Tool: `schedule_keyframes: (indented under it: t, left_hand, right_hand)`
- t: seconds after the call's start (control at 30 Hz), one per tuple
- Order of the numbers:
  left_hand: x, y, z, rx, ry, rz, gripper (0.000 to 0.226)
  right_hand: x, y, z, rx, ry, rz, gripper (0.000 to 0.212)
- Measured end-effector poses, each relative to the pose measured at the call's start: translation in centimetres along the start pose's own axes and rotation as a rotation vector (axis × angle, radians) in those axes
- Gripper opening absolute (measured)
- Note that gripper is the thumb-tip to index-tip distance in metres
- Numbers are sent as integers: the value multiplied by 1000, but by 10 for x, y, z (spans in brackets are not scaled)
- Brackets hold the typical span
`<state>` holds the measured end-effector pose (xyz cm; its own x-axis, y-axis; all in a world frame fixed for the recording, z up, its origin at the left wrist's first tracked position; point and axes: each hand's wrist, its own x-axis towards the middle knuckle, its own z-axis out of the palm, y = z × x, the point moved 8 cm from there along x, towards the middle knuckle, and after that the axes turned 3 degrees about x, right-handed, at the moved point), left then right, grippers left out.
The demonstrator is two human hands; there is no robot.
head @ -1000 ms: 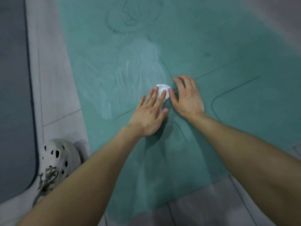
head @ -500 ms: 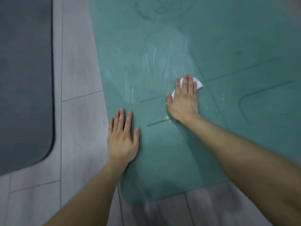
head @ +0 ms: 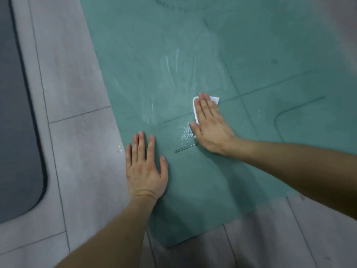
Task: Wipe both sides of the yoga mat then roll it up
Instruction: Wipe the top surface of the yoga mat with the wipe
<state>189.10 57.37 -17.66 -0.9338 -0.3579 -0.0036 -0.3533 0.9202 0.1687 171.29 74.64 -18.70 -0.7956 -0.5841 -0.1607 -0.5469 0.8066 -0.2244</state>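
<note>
Head view: the yoga mat lies unrolled on the floor. The right hand presses a white cloth flat on it — grip wide, fingers straight. The left hand, grip equally wide, rests at the mat's near left edge.

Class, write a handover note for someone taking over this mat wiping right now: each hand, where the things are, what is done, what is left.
Left hand: flat, fingers straight, holding nothing, resting at the left edge of the teal yoga mat.
Right hand: flat, pressing a white cloth onto the mat.
Mat: unrolled, lying flat on the grey tiled floor.
Done: wet streaks beyond the hands show that part of this side is wiped.
Left: the rest of this side, the other side, then rolling it up.
</note>
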Motion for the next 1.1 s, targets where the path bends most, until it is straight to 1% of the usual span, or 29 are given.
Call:
schedule_keyframes:
  t: [0.1, 0.17, 0.2, 0.27, 0.3, 0.33, 0.4, 0.47, 0.5, 0.57, 0.63, 0.7, 0.77, 0.83, 0.9, 0.93, 0.97, 1.0, 1.03, 1.07, 1.1]
  left_hand:
    - [1, 1, -1, -22, 11, 5, 71]
    - [-1, 1, 1, -33, 16, 6, 71]
    - [-1, 0, 0, -40, 21, 5, 71]
    - [-1, -1, -1, -59, 38, 13, 69]
    - [-1, -1, -1, -68, 44, 14, 68]
    - [0, -1, -1, -73, 52, 15, 67]
    - [0, 0, -2, -74, 67, 13, 67]
    - [0, 0, -3, -68, 70, 9, 67]
    - [0, 0, -4, -60, 71, 13, 67]
    - [0, 1, -4, -46, 68, 10, 68]
    - [1, 2, -6, -41, 58, 6, 69]
    - [0, 3, -7, -39, 57, 8, 69]
    - [0, 4, -7, -48, 51, 15, 69]
    - [-1, 2, -5, -49, 50, 9, 70]
    - [1, 3, -4, -44, 44, 8, 70]
    - [1, 3, -4, -36, 43, 7, 70]
    - [1, 2, -4, -26, 55, 1, 70]
    - [2, 3, -4, -21, 67, -1, 70]
    - [1, 4, -4, -24, 68, 7, 69]
    - [1, 5, -5, -27, 71, 8, 69]
    - [0, 4, -4, -22, 84, 3, 68]
  right_hand:
    - [-3, -5, -5, -26, 28, 50, 75]
    - [-9, -6, -11, -32, 87, 107, 74]
    - [-13, -6, -16, -15, 146, 174, 71]
    - [-23, -4, -31, 67, 344, 369, 59]
    - [-28, 0, -38, 144, 437, 478, 54]
    - [-28, 7, -38, 262, 472, 579, 52]
    - [-19, 21, -36, 459, 399, 743, 51]
    - [-4, 34, -35, 509, 258, 832, 46]
    - [2, 36, -36, 509, 188, 842, 43]
    - [11, 35, -40, 512, 117, 801, 31]
    - [12, 33, -48, 507, 115, 740, 17]
    - [5, 28, -58, 540, 122, 717, 11]
    - [-1, 25, -66, 628, 146, 737, 14]
    - [-1, 21, -69, 752, 155, 740, 26]
    - [4, 13, -67, 906, 105, 697, 37]
    - [5, 11, -66, 899, 70, 662, 43]
    - [8, 12, -67, 782, 58, 614, 48]
    - [7, 15, -70, 585, 76, 577, 54]
    - [2, 19, -73, 380, 139, 555, 59]
    - [-3, 17, -74, 260, 222, 506, 60]
    - [-5, 8, -69, 238, 273, 427, 61]
